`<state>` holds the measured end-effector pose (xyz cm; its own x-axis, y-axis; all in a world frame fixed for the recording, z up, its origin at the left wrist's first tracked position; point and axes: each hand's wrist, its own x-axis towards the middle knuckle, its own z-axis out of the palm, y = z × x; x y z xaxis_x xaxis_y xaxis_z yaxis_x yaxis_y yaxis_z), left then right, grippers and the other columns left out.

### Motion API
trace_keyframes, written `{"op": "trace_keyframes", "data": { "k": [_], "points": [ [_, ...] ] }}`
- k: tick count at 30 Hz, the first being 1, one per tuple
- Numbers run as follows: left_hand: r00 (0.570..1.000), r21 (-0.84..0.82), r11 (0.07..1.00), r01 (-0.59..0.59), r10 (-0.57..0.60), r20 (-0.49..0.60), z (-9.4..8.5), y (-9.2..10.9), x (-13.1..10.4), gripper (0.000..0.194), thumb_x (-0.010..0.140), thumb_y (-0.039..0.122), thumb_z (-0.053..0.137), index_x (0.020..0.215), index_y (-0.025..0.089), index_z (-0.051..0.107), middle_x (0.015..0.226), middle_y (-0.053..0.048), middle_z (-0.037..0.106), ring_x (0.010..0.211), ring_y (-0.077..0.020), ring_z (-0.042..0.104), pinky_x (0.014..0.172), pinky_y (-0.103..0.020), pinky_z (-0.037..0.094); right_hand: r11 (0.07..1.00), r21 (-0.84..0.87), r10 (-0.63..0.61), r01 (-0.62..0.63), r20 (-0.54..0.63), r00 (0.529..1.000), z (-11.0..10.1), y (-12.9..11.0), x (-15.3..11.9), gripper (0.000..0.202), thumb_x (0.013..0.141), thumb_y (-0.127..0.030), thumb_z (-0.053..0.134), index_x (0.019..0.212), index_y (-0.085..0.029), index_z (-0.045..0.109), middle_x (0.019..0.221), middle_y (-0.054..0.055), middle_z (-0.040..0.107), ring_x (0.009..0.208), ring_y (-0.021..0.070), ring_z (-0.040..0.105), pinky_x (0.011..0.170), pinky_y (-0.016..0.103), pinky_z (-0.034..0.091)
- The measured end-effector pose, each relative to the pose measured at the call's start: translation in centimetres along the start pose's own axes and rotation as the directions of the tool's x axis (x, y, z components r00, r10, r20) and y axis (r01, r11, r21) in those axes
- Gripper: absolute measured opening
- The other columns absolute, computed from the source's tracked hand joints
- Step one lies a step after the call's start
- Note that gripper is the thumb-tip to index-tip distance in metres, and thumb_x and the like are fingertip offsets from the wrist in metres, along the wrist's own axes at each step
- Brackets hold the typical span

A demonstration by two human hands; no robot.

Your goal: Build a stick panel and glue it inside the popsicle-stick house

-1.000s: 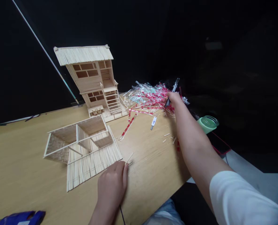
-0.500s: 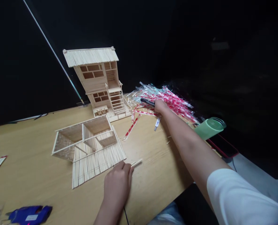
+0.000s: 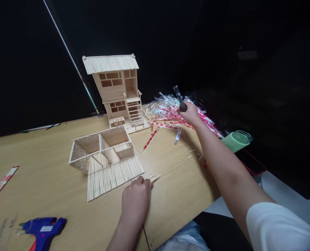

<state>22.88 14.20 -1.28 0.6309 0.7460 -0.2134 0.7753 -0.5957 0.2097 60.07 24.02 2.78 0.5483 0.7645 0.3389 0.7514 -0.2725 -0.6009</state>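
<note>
My left hand is closed on a few thin wooden sticks, whose ends stick out past the fingers just above the tabletop. Next to it lies the slatted floor of a small roofless stick-built model with partition walls. My right hand reaches far forward, its fingers wrapped round a black pen tilted up to the left. Under and behind that hand is a heap of red-and-clear plastic wrappers. Left of the heap stands a two-storey stick house with a roof and stairs.
A blue glue gun and a clear ruler lie front left, near red-and-white packets. At the right are a green bottle and a dark phone. A small white blade-like tool and stick scraps lie mid-table.
My right hand has lifted the pen up from beside the wrappers and turned it steeper. My left hand keeps the sticks in about the same place. The whole view has shifted slightly.
</note>
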Motion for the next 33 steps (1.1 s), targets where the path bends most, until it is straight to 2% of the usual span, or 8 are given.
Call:
{"op": "trace_keyframes", "data": {
  "k": [4, 8, 13, 17, 19, 21, 25, 33],
  "points": [
    [0.999, -0.023, 1.0, 0.009, -0.01, -0.046, -0.2, 0.0, -0.2, 0.035, 0.101, 0.034, 0.041, 0.093, 0.021, 0.072, 0.095, -0.006, 0.07, 0.085, -0.0237, 0.07, 0.064, -0.031, 0.043, 0.834, 0.544, 0.058, -0.087, 0.071, 0.996, -2.2, -2.7, -2.5, 0.015, 0.078, -0.025, 0.067, 0.079, -0.021, 0.053, 0.079, 0.004, 0.066, 0.074, 0.0179, 0.063, 0.071, 0.031, 0.052],
    [0.992, -0.146, 0.989, -0.013, -0.006, -0.129, -0.3, -0.7, -0.3, 0.033, 0.1, 0.032, 0.043, 0.094, 0.023, 0.074, 0.096, -0.005, 0.071, 0.085, -0.0221, 0.069, 0.067, -0.03, 0.045, 0.624, 0.761, 0.061, -0.179, 0.181, 0.982, -3.5, -4.8, -5.9, 0.023, 0.072, -0.025, 0.074, 0.079, -0.022, 0.053, 0.078, 0.002, 0.065, 0.066, 0.0147, 0.062, 0.068, 0.032, 0.054],
    [0.951, -0.469, 0.878, -0.099, -0.055, -0.303, 0.0, -1.7, -0.1, 0.029, 0.096, 0.034, 0.05, 0.096, 0.02, 0.076, 0.096, -0.008, 0.075, 0.088, -0.0209, 0.067, 0.078, -0.031, 0.048, 0.506, 0.826, -0.012, -0.248, 0.294, 0.956, -4.1, -6.4, -10.9, 0.031, 0.067, -0.032, 0.082, 0.082, -0.022, 0.057, 0.074, -0.001, 0.062, 0.063, 0.0136, 0.06, 0.064, 0.031, 0.054],
    [0.952, -0.868, 0.484, -0.11, -0.201, -0.233, 0.7, -1.4, 0.4, 0.036, 0.088, 0.047, 0.061, 0.092, 0.014, 0.077, 0.081, -0.008, 0.074, 0.063, -0.0155, 0.061, 0.059, -0.027, 0.046, 0.469, 0.808, -0.039, -0.355, 0.421, 0.906, -2.7, -7.6, -15.4, 0.036, 0.065, -0.036, 0.085, 0.085, -0.02, 0.059, 0.075, 0.002, 0.066, 0.062, 0.0142, 0.062, 0.061, 0.029, 0.052],
    [0.965, -0.956, 0.284, -0.072, -0.223, -0.139, 1.0, -1.0, 0.6, 0.043, 0.084, 0.052, 0.064, 0.09, 0.012, 0.077, 0.067, -0.005, 0.069, 0.051, -0.0115, 0.053, 0.049, -0.024, 0.04, 0.459, 0.795, -0.044, -0.397, 0.467, 0.883, -1.5, -8.4, -17.2, 0.038, 0.065, -0.038, 0.084, 0.088, -0.019, 0.06, 0.076, 0.002, 0.068, 0.062, 0.0146, 0.062, 0.061, 0.029, 0.052],
    [0.974, -0.983, 0.176, -0.047, -0.209, -0.084, 1.1, -0.6, 0.7, 0.046, 0.081, 0.055, 0.067, 0.089, 0.011, 0.078, 0.061, -0.004, 0.065, 0.047, -0.0088, 0.047, 0.045, -0.021, 0.035, 0.442, 0.8, -0.04, -0.405, 0.469, 0.882, -0.4, -9.2, -18.5, 0.039, 0.066, -0.04, 0.084, 0.089, -0.02, 0.06, 0.077, 0.002, 0.069, 0.063, 0.0145, 0.063, 0.061, 0.028, 0.051],
    [0.975, -0.993, 0.095, -0.064, -0.204, -0.082, 1.1, -0.4, 0.7, 0.044, 0.08, 0.054, 0.069, 0.088, 0.011, 0.078, 0.065, -0.005, 0.066, 0.048, -0.0076, 0.046, 0.043, -0.02, 0.032, 0.411, 0.825, -0.008, -0.388, 0.429, 0.903, 0.9, -10.3, -19.4, 0.037, 0.067, -0.042, 0.083, 0.087, -0.021, 0.059, 0.077, 0.001, 0.069, 0.064, 0.0144, 0.062, 0.063, 0.028, 0.051],
    [0.959, -0.992, 0.022, -0.122, -0.253, -0.124, 1.5, -0.6, 0.8, 0.039, 0.083, 0.051, 0.069, 0.087, 0.013, 0.077, 0.063, -0.002, 0.064, 0.046, -0.0061, 0.042, 0.043, -0.019, 0.028, 0.475, 0.824, -0.054, -0.309, 0.378, 0.924, 2.5, -11.0, -21.2, 0.028, 0.07, -0.035, 0.081, 0.087, -0.023, 0.061, 0.096, 0.005, 0.07, 0.089, 0.0226, 0.066, 0.081, 0.036, 0.054]
  ]
}}
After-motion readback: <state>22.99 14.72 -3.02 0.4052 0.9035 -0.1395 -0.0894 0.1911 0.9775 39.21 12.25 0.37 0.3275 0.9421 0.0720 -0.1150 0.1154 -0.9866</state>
